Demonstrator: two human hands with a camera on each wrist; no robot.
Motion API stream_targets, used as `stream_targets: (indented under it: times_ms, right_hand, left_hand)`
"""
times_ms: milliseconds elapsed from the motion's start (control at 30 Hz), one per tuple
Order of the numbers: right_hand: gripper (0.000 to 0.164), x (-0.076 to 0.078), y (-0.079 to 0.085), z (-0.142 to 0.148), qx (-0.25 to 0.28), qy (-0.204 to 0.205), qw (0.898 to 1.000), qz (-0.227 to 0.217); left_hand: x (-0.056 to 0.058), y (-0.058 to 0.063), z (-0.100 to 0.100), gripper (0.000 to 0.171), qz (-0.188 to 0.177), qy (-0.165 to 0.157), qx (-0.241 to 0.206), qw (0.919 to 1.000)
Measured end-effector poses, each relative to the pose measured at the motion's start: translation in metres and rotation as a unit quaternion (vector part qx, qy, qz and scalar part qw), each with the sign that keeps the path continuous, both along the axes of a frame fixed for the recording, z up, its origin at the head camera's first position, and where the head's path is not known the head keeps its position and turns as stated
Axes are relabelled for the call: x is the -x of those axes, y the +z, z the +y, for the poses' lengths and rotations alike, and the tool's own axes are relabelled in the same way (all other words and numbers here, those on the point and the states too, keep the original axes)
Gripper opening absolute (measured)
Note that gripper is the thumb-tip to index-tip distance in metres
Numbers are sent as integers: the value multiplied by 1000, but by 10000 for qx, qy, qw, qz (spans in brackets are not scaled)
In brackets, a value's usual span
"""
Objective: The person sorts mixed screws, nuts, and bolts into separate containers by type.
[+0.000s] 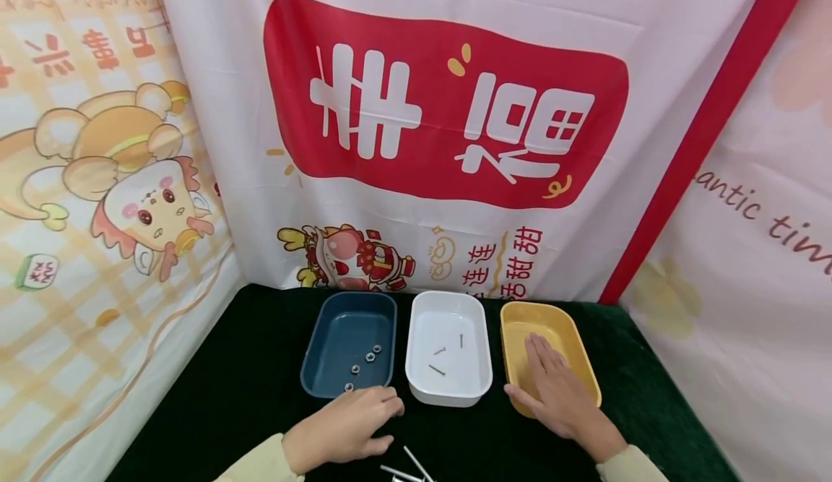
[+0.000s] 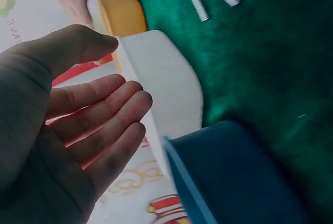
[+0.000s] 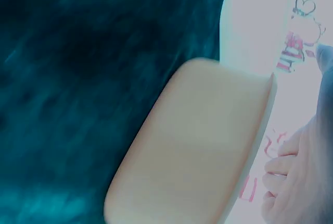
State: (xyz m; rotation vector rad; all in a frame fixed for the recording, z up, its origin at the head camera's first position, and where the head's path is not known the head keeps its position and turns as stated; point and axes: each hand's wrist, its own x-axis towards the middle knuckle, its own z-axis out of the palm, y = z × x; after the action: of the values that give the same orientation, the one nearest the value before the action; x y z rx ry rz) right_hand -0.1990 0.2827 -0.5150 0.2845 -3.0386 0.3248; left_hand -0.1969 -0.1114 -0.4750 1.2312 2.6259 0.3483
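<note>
My left hand (image 1: 351, 424) is held over the near edge of the blue tray (image 1: 341, 319), its fingers loosely bent with nothing in them. In the left wrist view the palm and thumb show bare beside the white tray (image 2: 161, 78). Several metal nuts (image 1: 370, 357) lie in the blue tray, the nearest one right by the knuckles. My right hand (image 1: 559, 392) is over the yellow tray (image 1: 575, 337), fingers straight and thumb out to the side. It holds nothing that shows, and it hides part of that tray's floor. Three small screws (image 1: 437, 370) lie in the white tray.
At the front edge of the head view, silver bolts (image 1: 416, 464) lie on the dark green cloth (image 1: 234, 395). The trays stand in a row before a white hanging sheet (image 1: 221, 142) with a red printed panel. Printed cloths also hang at both sides.
</note>
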Motion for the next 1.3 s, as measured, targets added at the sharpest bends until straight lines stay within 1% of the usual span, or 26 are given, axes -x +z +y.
stream_targets:
  times_ms: [200,333,433,567,700,833,1000,1133,1300]
  right_hand:
    - [106,-8,2,24,-80,-302,9995,61]
    - [107,-12,1,39,-25,-442,9990,44]
    - [108,-16,-1,47,-31,-540,9985,-5]
    - [111,-18,-7,55,-54,-619,9980,-75]
    - [112,-19,-14,65,125,-711,9972,-218]
    - [111,-21,-24,73,195,-777,9963,-325]
    - [108,-21,-35,77,272,-714,9963,-384]
    - [107,-21,-38,78,286,-727,9963,-354]
    - [107,-22,-38,78,226,-738,9963,-370]
  left_hand:
    - [-3,-29,-12,25,-337,176,-64,9993]
    - [-6,-46,-18,26,-507,220,-183,9983]
    - [-7,-57,-21,26,-616,205,-299,9974]
    - [-7,-67,-25,22,-735,102,-434,9963]
    - [-5,-73,-26,22,-744,-14,-535,9958]
    - [-4,-74,-23,22,-726,-194,-526,9958]
    - [-2,-75,-19,21,-506,-455,-393,9969]
    - [-2,-75,-14,18,-366,-625,-354,9967]
    - [-4,-75,-8,17,-351,-807,-445,9951]
